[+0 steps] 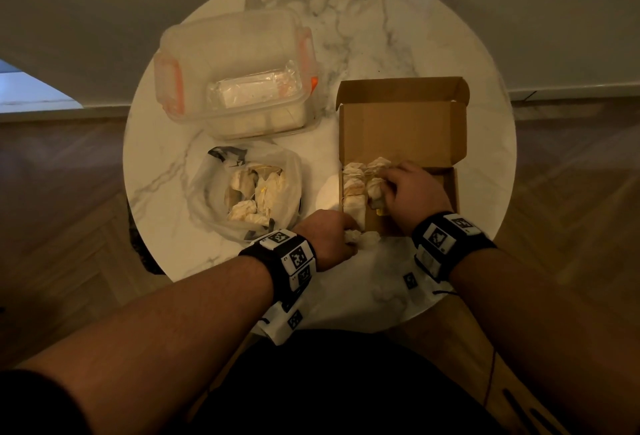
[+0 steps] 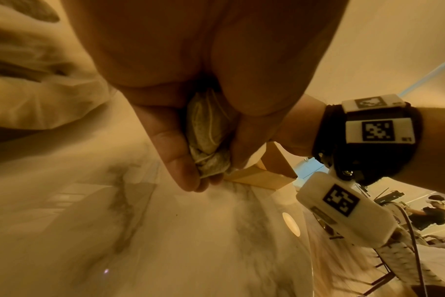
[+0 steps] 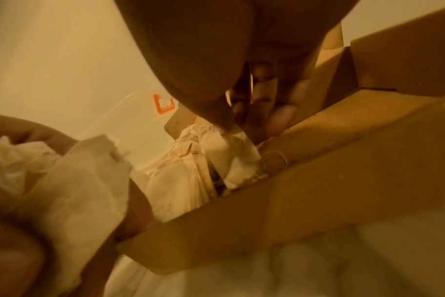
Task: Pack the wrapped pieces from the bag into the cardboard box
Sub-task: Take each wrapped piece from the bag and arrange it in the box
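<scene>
An open cardboard box point(image 1: 401, 123) stands on the right of the round marble table point(image 1: 381, 36). Several paper-wrapped pieces point(image 1: 355, 188) tied with string lie in rows along its left side. My right hand point(image 1: 386, 187) is inside the box; thumb and fingers pinch one wrapped piece point(image 3: 231, 154) beside those rows. My left hand point(image 1: 348, 239) rests at the box's near left corner point(image 2: 262, 176) and grips a wrapped piece point(image 2: 206, 138) in its fist. To the left, a clear plastic bag point(image 1: 207, 192) lies open with more wrapped pieces point(image 1: 258, 192) inside.
A clear plastic container point(image 1: 235, 64) with orange clips stands at the back left, a smaller tub on top of it. The box's lid stands raised behind it. Wooden floor surrounds the table; another person point(image 2: 432, 215) appears far off in the left wrist view.
</scene>
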Motion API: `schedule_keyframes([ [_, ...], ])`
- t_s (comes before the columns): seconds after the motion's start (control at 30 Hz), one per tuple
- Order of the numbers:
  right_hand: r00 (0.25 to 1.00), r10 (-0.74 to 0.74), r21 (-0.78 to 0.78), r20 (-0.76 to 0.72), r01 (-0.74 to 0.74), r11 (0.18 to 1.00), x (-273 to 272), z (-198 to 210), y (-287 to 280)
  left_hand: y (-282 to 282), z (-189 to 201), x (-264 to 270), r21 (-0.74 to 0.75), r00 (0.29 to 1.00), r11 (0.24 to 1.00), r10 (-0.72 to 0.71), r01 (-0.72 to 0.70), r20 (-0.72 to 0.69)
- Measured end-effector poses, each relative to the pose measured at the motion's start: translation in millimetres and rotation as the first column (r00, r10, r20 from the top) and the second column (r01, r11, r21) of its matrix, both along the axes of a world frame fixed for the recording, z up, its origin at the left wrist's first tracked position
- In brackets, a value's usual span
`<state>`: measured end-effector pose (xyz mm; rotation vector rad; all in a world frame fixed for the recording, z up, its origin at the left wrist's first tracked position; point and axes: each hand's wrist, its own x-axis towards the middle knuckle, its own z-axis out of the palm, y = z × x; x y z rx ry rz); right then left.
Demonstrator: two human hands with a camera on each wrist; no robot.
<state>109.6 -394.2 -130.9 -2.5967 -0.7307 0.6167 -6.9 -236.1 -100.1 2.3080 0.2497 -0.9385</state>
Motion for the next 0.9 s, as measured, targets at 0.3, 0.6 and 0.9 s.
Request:
schedule_keyframes([
  [0.3,0.926,-0.288,-0.11,-0.244,0.269,0.957,-6.4,-5.4,-15.3,0.2,-0.2,0.3,-0.006,1.0,1.0,0.013,-0.013,-0.01],
  [0.6,0.906,-0.355,-0.007,-0.232,0.363,0.932,-7.0,-23.4,7.5,1.1,0.6,1.4,-0.009,1.0,1.0,-0.007,0.007,-0.008],
  [0.9,0.859,-0.437,0.087,-0.269,0.473,0.877,-6.5,-16.2,-0.5,3.0,3.2,2.3,-0.01,1.0,1.0,-0.003,0.003,-0.014],
])
